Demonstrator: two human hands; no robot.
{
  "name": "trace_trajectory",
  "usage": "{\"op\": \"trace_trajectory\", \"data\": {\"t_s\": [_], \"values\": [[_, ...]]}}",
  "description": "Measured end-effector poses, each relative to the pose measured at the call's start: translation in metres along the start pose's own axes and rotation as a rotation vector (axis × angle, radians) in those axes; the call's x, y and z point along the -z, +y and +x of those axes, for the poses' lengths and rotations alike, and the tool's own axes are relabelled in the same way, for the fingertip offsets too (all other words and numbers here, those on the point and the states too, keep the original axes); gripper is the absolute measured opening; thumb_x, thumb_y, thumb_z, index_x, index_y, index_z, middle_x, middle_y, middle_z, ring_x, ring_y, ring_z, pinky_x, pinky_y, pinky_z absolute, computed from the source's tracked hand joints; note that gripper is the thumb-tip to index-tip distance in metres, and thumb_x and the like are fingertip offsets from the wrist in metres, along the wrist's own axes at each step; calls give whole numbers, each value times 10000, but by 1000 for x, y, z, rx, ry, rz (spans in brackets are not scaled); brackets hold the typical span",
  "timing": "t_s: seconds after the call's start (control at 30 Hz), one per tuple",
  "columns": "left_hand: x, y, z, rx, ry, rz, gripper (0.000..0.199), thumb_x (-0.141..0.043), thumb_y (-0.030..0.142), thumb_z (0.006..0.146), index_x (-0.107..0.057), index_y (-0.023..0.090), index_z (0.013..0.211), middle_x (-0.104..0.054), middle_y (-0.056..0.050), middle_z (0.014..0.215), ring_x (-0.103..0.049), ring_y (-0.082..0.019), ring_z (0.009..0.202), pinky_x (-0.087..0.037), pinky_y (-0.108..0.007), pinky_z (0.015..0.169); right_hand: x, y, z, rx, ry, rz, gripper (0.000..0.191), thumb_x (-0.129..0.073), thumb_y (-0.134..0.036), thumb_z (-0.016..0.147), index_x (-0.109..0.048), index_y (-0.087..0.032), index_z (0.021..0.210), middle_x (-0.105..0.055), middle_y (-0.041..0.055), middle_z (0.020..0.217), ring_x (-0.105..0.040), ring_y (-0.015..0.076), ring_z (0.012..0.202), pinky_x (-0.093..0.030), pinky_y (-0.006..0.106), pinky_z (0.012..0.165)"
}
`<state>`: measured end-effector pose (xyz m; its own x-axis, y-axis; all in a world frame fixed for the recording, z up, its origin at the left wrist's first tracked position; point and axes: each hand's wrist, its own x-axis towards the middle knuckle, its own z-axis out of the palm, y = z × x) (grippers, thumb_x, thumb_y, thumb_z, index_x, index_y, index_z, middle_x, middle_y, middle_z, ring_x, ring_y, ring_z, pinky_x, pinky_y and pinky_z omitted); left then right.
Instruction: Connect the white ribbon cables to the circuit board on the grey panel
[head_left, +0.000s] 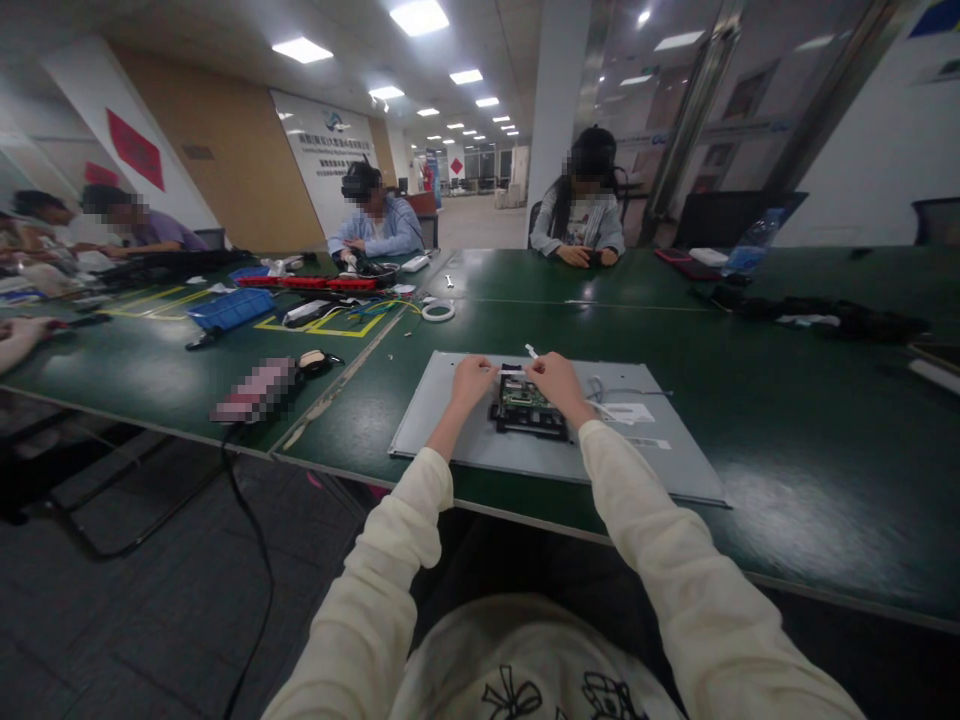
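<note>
A grey flat panel (465,420) lies on the green table, with a black frame holding a green circuit board (521,395) on it. Over the far edge of the board, a thin white strip (512,371) stretches between my two hands. My left hand (474,378) is closed on the strip's left end, by the board's far left corner. My right hand (555,380) pinches the strip on the other side, and a white end sticks up beyond its fingers. Thin grey cables and white labels (630,412) are on the panel to the right of the board.
Left on the green table (750,400) are a pink blurred object (256,390), a white tape roll (438,311), a blue bin (232,309), red strips and wires. A small wrench (449,281) lies farther back. Dark cloth and a bottle (752,245) are at right. People sit across the table.
</note>
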<state>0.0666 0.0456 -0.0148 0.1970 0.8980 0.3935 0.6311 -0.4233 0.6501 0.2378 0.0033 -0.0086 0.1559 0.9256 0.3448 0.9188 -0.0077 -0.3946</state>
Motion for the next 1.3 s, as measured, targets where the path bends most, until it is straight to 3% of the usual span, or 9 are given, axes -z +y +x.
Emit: {"op": "trace_trajectory", "data": {"t_s": [0.33,0.53,0.63,0.77,0.93,1.3], "values": [[-4,1,-8,21,-47,303,193,-545,347,806,-650,185,801,-612,-71,892,-544,-197,906,-389,-281,771,-1,-2,-1,-44,-90,-83,249,-546,-317,807,-709,-131,774,-655,98,831,-582,149,757,-365,212,660],[-4,3,-13,28,-42,375,159,-572,329,788,-621,184,832,-572,-82,933,-509,-240,965,-385,-334,811,-2,-2,2,-39,-129,-90,234,-558,-320,799,-710,-143,774,-665,93,834,-588,157,775,-367,218,664],[-3,6,-15,43,7,381,244,-605,324,767,-586,188,968,-520,-101,1030,-467,-259,1026,-386,-357,831,-3,-1,3,-55,-134,-98,241,-568,-334,793,-710,-140,776,-670,94,828,-592,167,777,-368,224,653],[-1,10,-13,-121,0,362,443,-566,180,767,-494,217,1203,-466,-100,1094,-444,-234,1031,-384,-342,863,-5,0,4,-60,-133,-92,243,-572,-348,788,-707,-146,767,-675,86,810,-598,171,764,-365,229,631],[-1,9,-8,-423,-287,275,488,-369,28,793,-570,243,1182,-497,-58,984,-480,-164,925,-398,-270,850,-6,0,3,-69,-132,-77,220,-573,-325,786,-710,-152,790,-677,84,808,-601,166,778,-376,221,653],[1,4,-6,-436,-333,149,472,-362,23,758,-667,211,1066,-522,-59,1000,-511,-153,913,-412,-256,867,-5,-2,2,-80,-111,-55,222,-581,-322,779,-711,-142,780,-677,97,825,-610,175,800,-402,225,694]]}}
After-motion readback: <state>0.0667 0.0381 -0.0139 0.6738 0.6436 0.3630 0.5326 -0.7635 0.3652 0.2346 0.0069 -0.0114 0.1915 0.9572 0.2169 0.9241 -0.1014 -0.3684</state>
